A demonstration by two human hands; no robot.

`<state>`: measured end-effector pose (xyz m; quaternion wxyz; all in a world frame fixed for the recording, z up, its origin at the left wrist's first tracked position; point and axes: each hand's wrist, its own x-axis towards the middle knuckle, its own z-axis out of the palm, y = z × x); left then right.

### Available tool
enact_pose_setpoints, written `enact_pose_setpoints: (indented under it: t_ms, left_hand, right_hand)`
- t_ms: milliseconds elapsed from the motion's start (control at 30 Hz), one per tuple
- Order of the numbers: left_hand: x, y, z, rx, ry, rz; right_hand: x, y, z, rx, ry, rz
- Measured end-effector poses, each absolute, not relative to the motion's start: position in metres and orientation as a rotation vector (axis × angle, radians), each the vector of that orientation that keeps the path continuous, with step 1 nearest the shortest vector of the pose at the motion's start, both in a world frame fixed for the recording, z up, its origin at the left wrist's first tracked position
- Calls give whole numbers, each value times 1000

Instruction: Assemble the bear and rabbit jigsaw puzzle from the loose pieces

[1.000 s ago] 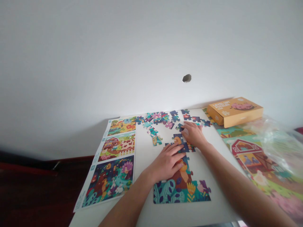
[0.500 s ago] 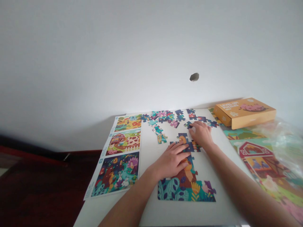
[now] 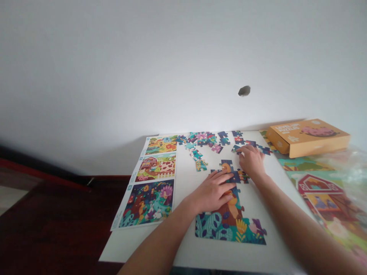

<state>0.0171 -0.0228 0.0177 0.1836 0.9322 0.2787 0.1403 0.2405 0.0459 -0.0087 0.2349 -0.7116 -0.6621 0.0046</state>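
Note:
My left hand (image 3: 215, 191) lies flat, fingers spread, on the partly joined jigsaw puzzle (image 3: 220, 229), hiding part of its left and middle. This section shows blue leaves, a brown animal and a yellow flower. Farther up the table, my right hand (image 3: 252, 162) is curled with its fingertips at a dark blue-green puzzle piece (image 3: 236, 149). Some of that piece is covered by the fingers. Beside this hand lie a piece with a red figure (image 3: 239, 140) and several other dark pieces. A yellow-and-teal piece (image 3: 201, 164) rests above the left hand.
A picture sheet (image 3: 151, 200) with three printed scenes lies left on the white table (image 3: 185, 183). More loose pieces (image 3: 201, 136) cluster at the back. To the right are an orange puzzle box (image 3: 312, 133), a farm picture (image 3: 321, 183) and clear plastic wrap (image 3: 352, 172). A wall stands behind.
The whole view has shifted slightly, so table and hands appear farther right. Both hands keep nearly the same places on the puzzle and the dark piece.

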Motion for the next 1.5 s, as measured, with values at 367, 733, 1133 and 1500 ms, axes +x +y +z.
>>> enact_pose_setpoints:
  t_ms: [367,733,1133,1500]
  left_hand:
    - [17,-20,17,2620,757,455]
    - [-10,5,7,2442,1642,767]
    - [-17,19,-3,2379,1634,762]
    - [-17,17,-3,2381,1646,810]
  right_hand:
    - [232,45,-5,-1701,-2065,193]
    - [228,43,-2,-1718,-2137,147]
    - [189,94,18,-1725,-2250,193]
    - [152,184,28,-1922,-2183,465]
